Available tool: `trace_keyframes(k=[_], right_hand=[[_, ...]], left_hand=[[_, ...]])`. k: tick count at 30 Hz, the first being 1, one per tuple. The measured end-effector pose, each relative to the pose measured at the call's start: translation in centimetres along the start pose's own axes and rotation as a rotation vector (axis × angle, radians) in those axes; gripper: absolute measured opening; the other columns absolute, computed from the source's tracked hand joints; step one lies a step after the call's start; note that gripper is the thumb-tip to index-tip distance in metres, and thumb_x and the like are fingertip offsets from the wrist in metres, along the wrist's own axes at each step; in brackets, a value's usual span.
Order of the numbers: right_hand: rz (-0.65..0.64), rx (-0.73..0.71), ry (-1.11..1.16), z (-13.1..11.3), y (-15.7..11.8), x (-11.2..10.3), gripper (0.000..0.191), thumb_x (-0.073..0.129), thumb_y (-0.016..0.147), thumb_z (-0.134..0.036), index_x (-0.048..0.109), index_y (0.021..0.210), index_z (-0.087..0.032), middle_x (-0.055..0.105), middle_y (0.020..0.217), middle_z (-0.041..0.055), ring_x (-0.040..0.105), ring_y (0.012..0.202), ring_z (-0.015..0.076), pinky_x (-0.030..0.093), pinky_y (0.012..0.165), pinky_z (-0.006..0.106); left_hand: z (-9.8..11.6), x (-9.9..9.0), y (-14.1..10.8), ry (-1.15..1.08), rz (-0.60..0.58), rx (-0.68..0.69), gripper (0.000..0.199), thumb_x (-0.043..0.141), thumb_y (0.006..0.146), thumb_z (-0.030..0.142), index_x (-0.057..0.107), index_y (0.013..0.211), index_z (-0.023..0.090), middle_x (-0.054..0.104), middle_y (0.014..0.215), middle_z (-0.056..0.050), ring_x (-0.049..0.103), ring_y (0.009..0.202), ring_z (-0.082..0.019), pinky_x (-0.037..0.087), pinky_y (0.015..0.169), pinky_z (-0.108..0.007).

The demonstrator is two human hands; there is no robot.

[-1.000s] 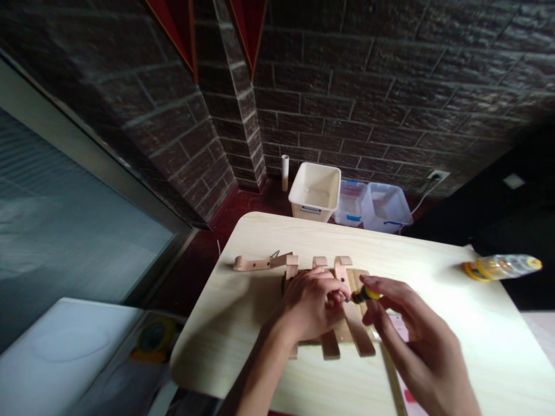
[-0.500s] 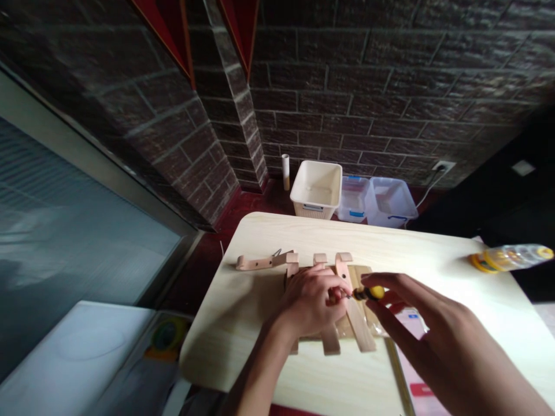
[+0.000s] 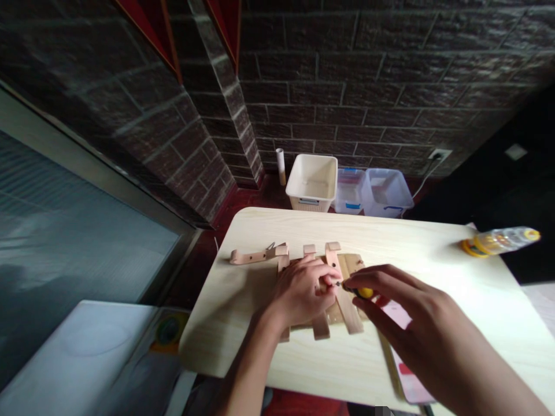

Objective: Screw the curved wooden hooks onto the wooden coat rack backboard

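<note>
Clock read from the middle slat, 12 toward the wall.

Far left: counter (image 3: 243, 341) edge, rounded at its corners. Inside it, at 10, a loose wooden piece (image 3: 249, 257), long axis roughly 9 to 3, curled end at 9; its other end reaches the left slat (image 3: 283, 263).

Centre: left slat runs 12 to 6. Middle slat (image 3: 321, 328) runs nearly the same, foot swung a touch toward 5. Right slat (image 3: 350, 315) leans 11 to 5, hooked end at the far side. All three lie across a brown board (image 3: 353, 267), their feet short of the near counter edge. A strip of counter separates the hooks from the far edge.

Left hand (image 3: 306, 289) lies over the slats, fingers curled; cannot tell whether the fingertips grip anything.

Right hand (image 3: 392, 306) is closed in a fingertip pinch on a yellow-and-black screwdriver (image 3: 365, 293), just right of the right slat. Shaft points to about 10, handle toward 4; tip contact too small to judge.

At 4, beneath the right forearm, a pink flat object (image 3: 410, 378). Widest room on the counter: toward 2, between right hand and a yellow-ended clear bottle (image 3: 498, 240) near the right edge.
</note>
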State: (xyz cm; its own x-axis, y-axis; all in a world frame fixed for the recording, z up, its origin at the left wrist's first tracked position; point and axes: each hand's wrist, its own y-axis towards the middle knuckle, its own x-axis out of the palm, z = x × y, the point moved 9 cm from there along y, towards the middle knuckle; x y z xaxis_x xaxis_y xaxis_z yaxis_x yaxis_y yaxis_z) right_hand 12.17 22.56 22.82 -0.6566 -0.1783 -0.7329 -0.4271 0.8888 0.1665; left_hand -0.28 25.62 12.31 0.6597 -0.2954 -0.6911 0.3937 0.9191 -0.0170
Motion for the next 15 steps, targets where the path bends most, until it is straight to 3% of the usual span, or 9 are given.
trace_keyframes(k=[4,10,13,15], right_hand=[[-0.002,-0.004,-0.045,0.4,-0.4,-0.5,0.034,0.057,0.099,-0.021,0.072,0.128,-0.029,0.074,0.127,0.0061,0.077,0.100,0.0189,0.062,0.085,0.023],[-0.002,-0.040,-0.105,-0.5,-0.3,-0.4,0.040,0.047,0.102,-0.019,0.067,0.136,-0.026,0.071,0.134,0.0073,0.072,0.115,0.0206,0.061,0.091,0.025],[0.017,0.015,-0.093,-0.3,-0.2,-0.4,0.039,0.047,0.103,-0.021,0.066,0.136,-0.026,0.073,0.130,0.0072,0.074,0.110,0.0199,0.062,0.089,0.025],[0.010,0.057,-0.063,-0.1,-0.1,-0.2,0.037,0.050,0.102,-0.024,0.065,0.135,-0.027,0.077,0.120,0.0061,0.078,0.096,0.0183,0.063,0.079,0.022]], left_hand=[[0.5,-0.4,-0.9,0.011,0.043,-0.013,0.018,0.059,0.087,0.020,0.072,0.097,0.026,0.074,0.098,0.001,0.061,0.099,-0.021,0.044,0.095,-0.035],[-0.2,0.0,-1.3,0.004,0.054,-0.038,0.018,0.058,0.086,0.016,0.071,0.094,0.026,0.074,0.090,0.003,0.063,0.093,-0.020,0.045,0.094,-0.035],[-0.8,0.1,-0.9,0.009,0.072,-0.054,0.024,0.056,0.088,0.017,0.072,0.102,0.028,0.075,0.097,0.003,0.065,0.095,-0.020,0.047,0.093,-0.035],[-1.1,0.2,-0.7,0.012,0.076,-0.075,0.026,0.057,0.087,0.018,0.072,0.106,0.028,0.075,0.099,0.002,0.066,0.094,-0.021,0.049,0.089,-0.034]])
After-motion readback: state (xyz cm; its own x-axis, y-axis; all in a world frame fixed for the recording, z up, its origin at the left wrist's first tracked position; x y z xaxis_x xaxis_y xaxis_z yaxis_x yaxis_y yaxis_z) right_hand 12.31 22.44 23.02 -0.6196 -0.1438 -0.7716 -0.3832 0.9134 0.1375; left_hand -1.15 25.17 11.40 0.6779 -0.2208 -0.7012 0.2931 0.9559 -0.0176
